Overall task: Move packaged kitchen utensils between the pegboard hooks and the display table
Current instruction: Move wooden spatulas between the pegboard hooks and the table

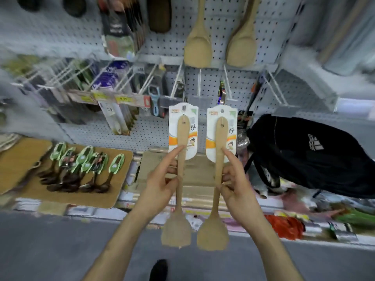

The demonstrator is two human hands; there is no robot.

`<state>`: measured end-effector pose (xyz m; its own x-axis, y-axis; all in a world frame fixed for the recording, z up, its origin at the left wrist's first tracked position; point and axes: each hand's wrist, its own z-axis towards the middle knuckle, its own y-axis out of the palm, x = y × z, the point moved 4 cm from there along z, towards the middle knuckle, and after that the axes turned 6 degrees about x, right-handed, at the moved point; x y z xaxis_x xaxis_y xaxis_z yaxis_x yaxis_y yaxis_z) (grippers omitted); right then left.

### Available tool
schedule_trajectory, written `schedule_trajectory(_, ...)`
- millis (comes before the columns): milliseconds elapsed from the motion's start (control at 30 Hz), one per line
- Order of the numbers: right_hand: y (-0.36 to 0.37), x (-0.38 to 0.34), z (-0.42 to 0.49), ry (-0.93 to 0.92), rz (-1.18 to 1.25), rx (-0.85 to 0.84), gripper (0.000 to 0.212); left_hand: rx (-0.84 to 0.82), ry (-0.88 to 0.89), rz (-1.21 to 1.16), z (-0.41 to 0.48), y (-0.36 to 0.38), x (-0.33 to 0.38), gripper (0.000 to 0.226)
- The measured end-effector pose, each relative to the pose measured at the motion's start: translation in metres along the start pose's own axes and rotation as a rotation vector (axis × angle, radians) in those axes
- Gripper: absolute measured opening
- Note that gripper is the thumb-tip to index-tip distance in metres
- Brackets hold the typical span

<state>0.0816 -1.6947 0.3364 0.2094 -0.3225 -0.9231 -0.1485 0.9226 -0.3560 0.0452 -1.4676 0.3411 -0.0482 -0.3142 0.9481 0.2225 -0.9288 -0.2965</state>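
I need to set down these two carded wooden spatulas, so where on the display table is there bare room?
The flat brown cardboard between the tan wooden board and the black backpack looks bare, as does the board's front edge strip. Crowded: the green-carded dark spoons fill the board's middle, and the backpack covers the right side.

We have a single wide-angle view, worn on the person's head, facing forward and down at the pegboard [219,27] and worktop [95,212]. It sits near, with the left hand [162,179] and right hand [235,183] mid-frame.
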Motion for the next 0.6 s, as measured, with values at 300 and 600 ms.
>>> schedule_trajectory(300, -0.054, -0.110, 0.069, -0.315, -0.071, 0.080, 0.104, 0.097, 0.324, 0.003, 0.067, -0.027, 0.128, 0.086)
schedule_trajectory(600, -0.108, -0.225, 0.149, -0.534, -0.132, 0.224, 0.106, 0.104, 0.566, 0.134, 0.145, -0.065, 0.245, 0.091)
